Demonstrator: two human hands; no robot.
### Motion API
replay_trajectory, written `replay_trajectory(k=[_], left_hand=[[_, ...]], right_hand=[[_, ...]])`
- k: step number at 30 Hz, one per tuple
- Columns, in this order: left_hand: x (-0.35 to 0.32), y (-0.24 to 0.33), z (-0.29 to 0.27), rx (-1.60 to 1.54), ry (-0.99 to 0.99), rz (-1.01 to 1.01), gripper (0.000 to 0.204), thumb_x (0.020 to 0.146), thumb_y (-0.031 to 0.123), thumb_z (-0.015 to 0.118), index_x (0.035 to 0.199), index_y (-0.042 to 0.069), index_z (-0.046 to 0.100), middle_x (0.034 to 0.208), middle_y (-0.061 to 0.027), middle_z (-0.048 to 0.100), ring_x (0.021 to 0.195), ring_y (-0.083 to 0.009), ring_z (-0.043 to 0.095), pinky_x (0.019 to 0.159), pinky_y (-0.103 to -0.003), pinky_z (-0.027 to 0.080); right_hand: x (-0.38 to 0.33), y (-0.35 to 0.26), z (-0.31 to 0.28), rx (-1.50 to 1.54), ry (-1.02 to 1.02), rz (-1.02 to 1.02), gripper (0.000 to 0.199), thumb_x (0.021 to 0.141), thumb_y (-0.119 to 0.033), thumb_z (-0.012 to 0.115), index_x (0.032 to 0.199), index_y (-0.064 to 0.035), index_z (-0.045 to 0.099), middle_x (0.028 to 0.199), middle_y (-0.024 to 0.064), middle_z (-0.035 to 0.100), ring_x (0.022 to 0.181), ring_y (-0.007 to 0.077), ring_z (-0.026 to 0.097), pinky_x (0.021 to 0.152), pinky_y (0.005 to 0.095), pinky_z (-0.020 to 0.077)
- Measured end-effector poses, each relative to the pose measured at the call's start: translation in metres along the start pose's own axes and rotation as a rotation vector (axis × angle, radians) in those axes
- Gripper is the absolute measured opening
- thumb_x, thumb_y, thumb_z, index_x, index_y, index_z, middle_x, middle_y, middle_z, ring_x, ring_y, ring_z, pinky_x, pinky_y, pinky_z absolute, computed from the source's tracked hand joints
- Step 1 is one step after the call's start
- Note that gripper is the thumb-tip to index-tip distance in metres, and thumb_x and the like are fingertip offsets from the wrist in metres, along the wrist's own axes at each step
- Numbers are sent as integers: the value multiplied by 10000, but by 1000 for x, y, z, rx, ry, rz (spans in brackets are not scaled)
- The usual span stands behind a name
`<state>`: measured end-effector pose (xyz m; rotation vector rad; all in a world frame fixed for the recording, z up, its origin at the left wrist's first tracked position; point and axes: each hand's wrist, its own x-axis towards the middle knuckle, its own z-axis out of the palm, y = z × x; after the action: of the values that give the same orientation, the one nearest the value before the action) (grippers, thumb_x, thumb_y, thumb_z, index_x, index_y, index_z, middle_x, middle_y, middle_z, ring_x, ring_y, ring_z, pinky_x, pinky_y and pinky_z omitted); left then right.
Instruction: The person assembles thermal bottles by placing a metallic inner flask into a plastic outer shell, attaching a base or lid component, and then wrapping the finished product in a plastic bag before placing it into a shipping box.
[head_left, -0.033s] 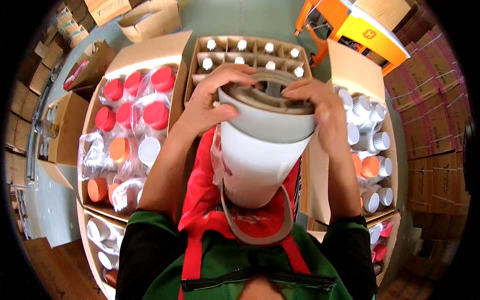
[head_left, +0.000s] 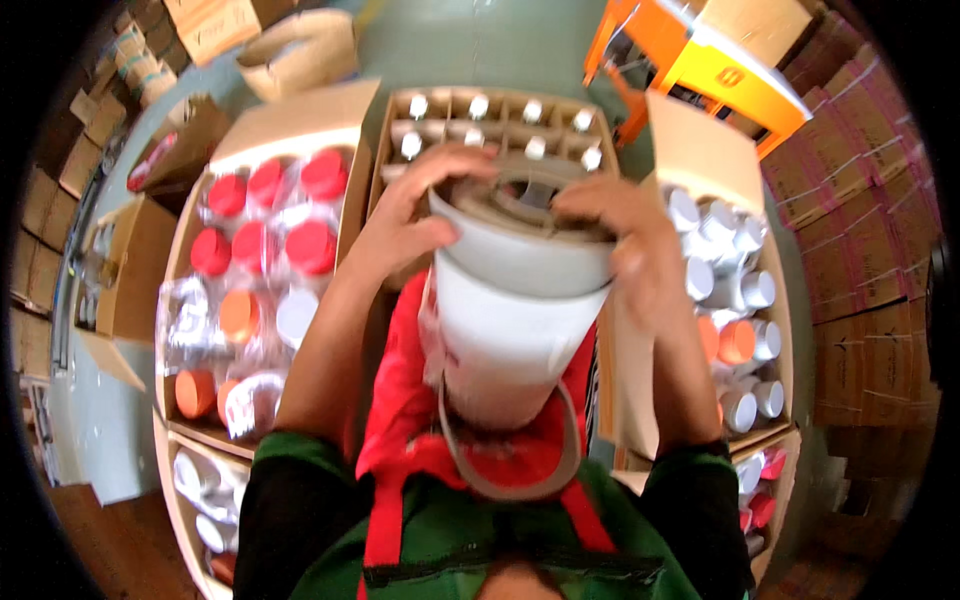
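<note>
Both hands clamp a white jug's grey lid (head_left: 520, 225): left hand (head_left: 415, 215) and right hand (head_left: 625, 240) wrapped on opposite rim sides, fingers curled tight, prob. to steady it; white jug (head_left: 500, 340) held at chest over red apron (head_left: 400, 400); long axis tilted, lid end away from body, base w/ grey strap (head_left: 505, 480) toward it; carton of white-capped bottles (head_left: 500, 115) beyond.
</note>
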<state>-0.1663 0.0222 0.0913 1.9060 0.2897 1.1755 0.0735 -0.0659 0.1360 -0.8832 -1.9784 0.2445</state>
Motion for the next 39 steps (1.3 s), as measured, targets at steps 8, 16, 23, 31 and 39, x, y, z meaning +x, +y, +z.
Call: replay_trajectory(k=[8,16,23,31,39], left_hand=[[14,-2,24,-849,221,-315,786,877,653,313,1144,-49,544,1236,-182,528,1195,-285,465,1022,-404,340],[0,-4,26,212,245,-78,524,892,441,348,904,2,635,932,-151,611,1000,-306,533,948,-385,363],[4,55,32,637,209,75,549,846,508,456,939,1,644,892,-166,626,875,-343,579,821,-403,436],[26,-20,21,-440,36,-24,687,934,480,214,902,-55,644,1028,-187,606,1068,-296,520,985,-411,359],[3,42,56,464,300,36,428,911,295,373,831,3,676,879,-148,657,906,-299,583,870,-380,413]], right_hand=[[4,-56,-8,-92,34,84,417,819,-372,590,1066,-36,600,1083,166,612,1008,347,576,891,423,431],[-7,8,17,102,189,118,344,895,-266,479,750,-29,683,847,128,695,801,276,653,839,400,445],[-3,65,19,578,194,47,593,935,-423,345,771,37,682,858,204,671,904,316,603,984,472,356],[-10,-41,15,80,393,-39,459,935,-322,376,817,13,667,901,159,677,897,269,614,919,435,401],[-24,48,18,765,354,119,271,883,-173,480,707,-45,640,800,83,690,797,201,627,904,402,399]])
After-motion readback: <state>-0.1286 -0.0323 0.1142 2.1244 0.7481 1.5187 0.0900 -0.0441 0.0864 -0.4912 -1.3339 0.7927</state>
